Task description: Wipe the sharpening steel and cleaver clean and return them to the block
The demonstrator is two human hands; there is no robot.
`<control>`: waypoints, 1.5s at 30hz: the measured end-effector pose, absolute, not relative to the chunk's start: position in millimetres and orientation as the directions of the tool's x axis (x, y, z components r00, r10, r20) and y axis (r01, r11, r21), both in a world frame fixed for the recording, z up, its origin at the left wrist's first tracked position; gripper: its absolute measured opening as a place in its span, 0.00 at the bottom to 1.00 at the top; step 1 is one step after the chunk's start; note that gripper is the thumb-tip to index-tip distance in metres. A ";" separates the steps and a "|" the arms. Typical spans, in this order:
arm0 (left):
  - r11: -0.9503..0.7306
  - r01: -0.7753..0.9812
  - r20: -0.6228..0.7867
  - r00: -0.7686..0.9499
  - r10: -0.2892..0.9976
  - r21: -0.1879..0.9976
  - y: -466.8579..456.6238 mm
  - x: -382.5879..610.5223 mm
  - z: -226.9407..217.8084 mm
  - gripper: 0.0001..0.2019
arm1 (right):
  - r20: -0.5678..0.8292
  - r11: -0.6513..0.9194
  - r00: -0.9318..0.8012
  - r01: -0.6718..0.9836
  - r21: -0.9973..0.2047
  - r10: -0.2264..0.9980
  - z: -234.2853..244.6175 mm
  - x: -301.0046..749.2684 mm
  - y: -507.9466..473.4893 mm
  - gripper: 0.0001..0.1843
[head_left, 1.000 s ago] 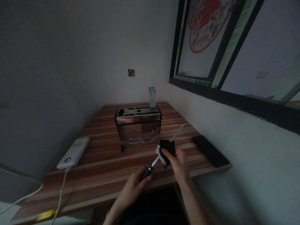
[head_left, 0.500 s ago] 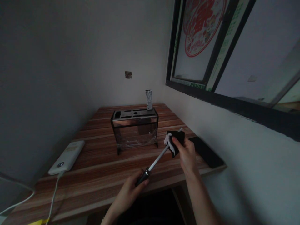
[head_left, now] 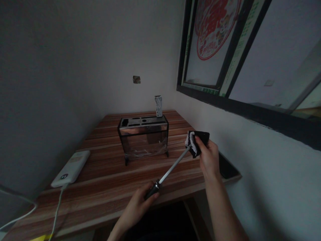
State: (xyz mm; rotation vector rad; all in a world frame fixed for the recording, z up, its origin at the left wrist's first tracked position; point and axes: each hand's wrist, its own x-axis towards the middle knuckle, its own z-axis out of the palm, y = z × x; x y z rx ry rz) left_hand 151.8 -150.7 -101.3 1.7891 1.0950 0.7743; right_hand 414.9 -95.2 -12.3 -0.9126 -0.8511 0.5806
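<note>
A sharpening steel [head_left: 174, 166] with a dark handle slants up to the right above the near table edge. My left hand [head_left: 139, 201] is closed around its handle. My right hand [head_left: 209, 152] pinches a black cloth-like piece [head_left: 202, 137] with a crumpled white wad [head_left: 192, 142] at its left edge. That wad and black piece meet the rod near its far end, and the rod's tip is hidden behind them. Behind the rod stands a knife block [head_left: 144, 144] with clear sides and a slotted top, its slots showing no knives.
A white power bank [head_left: 71, 167] with a cable [head_left: 58, 207] lies at left on the wood-grain table [head_left: 105, 194]. A dark flat object [head_left: 227, 167] rests at the right edge, partly behind my right arm. A small whitish object [head_left: 158, 106] rises by the block's back corner. Walls bound the table.
My right hand has slid the black piece and white wad outward along the rod, up and to the right. The rod's tip, visible before, is now covered. My left hand stays nearly still.
</note>
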 end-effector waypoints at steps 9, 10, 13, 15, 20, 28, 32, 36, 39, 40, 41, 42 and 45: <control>-0.248 0.367 0.070 0.436 0.897 0.896 -150.1 152.5 -98.8 0.17 | 0.294 0.557 0.602 -0.311 -0.770 0.743 -10.7 390.1 -93.3 0.18; -0.242 0.362 0.070 0.429 0.901 0.900 -150.3 152.7 -98.1 0.17 | 0.283 0.561 0.609 -0.328 -0.760 0.741 -10.9 386.6 -93.6 0.19; -0.220 0.356 0.057 0.415 0.908 0.908 -150.8 153.5 -95.6 0.19 | 0.256 0.557 0.621 -0.355 -0.751 0.741 -13.2 378.5 -94.4 0.20; -0.199 0.362 0.039 0.403 0.914 0.911 -150.8 153.9 -94.8 0.20 | 0.242 0.551 0.627 -0.361 -0.752 0.741 -15.6 374.6 -94.9 0.19; -0.120 0.372 -0.006 0.319 0.948 0.921 -150.1 153.6 -101.7 0.23 | 0.252 0.499 0.577 -0.319 -0.806 0.777 -24.6 361.5 -99.2 0.18; -0.134 0.349 0.019 0.314 0.949 0.928 -149.6 153.6 -102.7 0.22 | 0.264 0.350 0.356 -0.201 -0.915 0.896 -53.4 342.1 -108.8 0.16; -0.181 0.354 0.047 0.355 0.934 0.918 -149.2 155.4 -94.8 0.19 | 0.241 0.295 0.284 -0.162 -0.942 0.928 -57.9 339.1 -114.1 0.16; -0.183 0.311 0.070 0.341 0.937 0.933 -146.9 157.1 -94.5 0.19 | 0.200 0.223 0.175 -0.121 -0.967 0.964 -63.8 324.2 -122.9 0.16; -0.176 0.241 0.091 0.328 0.940 0.955 -145.0 157.7 -99.0 0.20 | 0.158 0.170 0.123 -0.101 -0.980 0.980 -70.5 309.4 -130.1 0.16; -0.180 0.226 0.099 0.329 0.939 0.957 -144.5 157.6 -100.6 0.20 | 0.152 0.164 0.120 -0.093 -0.982 0.981 -71.9 305.8 -132.0 0.16; -0.183 0.222 0.103 0.331 0.938 0.958 -144.2 157.5 -101.8 0.20 | 0.150 0.161 0.123 -0.088 -0.983 0.981 -72.7 303.3 -133.5 0.17; -0.184 0.228 0.102 0.332 0.938 0.956 -144.0 157.4 -102.5 0.20 | 0.149 0.161 0.128 -0.085 -0.983 0.981 -72.9 301.9 -134.5 0.17; -0.178 0.262 0.084 0.333 0.939 0.948 -144.4 157.5 -101.2 0.20 | 0.147 0.159 0.126 -0.093 -0.983 0.981 -71.0 302.8 -135.7 0.17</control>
